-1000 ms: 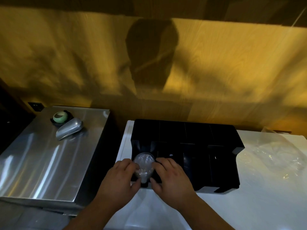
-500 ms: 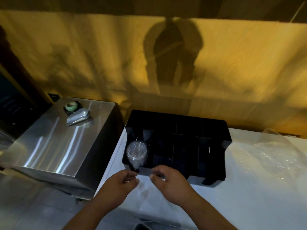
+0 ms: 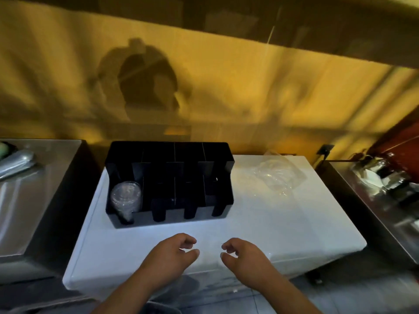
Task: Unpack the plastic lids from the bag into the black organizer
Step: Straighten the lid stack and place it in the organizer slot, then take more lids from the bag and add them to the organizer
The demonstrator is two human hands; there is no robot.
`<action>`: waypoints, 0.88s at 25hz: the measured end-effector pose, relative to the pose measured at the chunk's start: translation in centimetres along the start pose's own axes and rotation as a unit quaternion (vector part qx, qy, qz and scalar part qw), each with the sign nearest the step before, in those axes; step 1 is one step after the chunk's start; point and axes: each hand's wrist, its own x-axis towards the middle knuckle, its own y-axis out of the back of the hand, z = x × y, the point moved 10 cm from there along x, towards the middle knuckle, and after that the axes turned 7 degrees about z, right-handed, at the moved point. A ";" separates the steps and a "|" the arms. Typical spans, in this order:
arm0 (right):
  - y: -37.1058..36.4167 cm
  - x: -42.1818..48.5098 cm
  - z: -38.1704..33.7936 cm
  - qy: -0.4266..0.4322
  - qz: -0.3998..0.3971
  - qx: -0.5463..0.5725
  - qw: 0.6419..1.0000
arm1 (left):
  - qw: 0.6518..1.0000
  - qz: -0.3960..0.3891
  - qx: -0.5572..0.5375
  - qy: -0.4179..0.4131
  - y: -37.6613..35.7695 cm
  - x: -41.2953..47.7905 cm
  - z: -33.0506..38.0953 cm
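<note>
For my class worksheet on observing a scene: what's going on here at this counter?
A person is stocking a black organizer on a white counter. A stack of clear plastic lids sits in its front left compartment; the other compartments look empty. The left hand and right hand hover empty above the counter's near edge. The clear plastic bag lies to the organizer's right.

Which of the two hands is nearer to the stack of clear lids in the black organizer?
Left. The left hand lies in front of the stack of lids, a little to its right. The right hand is farther right, past the organizer.
</note>
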 end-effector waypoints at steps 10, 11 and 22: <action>6.7 0.9 8.2 0.003 0.034 0.041 0.999 | 0.999 0.011 0.048 -0.013 -7.8 0.4 6.9; 7.3 1.4 9.1 0.011 0.029 0.044 0.999 | 0.998 0.018 0.053 -0.007 -8.4 0.7 7.5; 15.8 8.7 19.8 0.075 -0.005 0.032 0.997 | 0.989 0.105 0.068 0.075 -16.0 2.6 13.6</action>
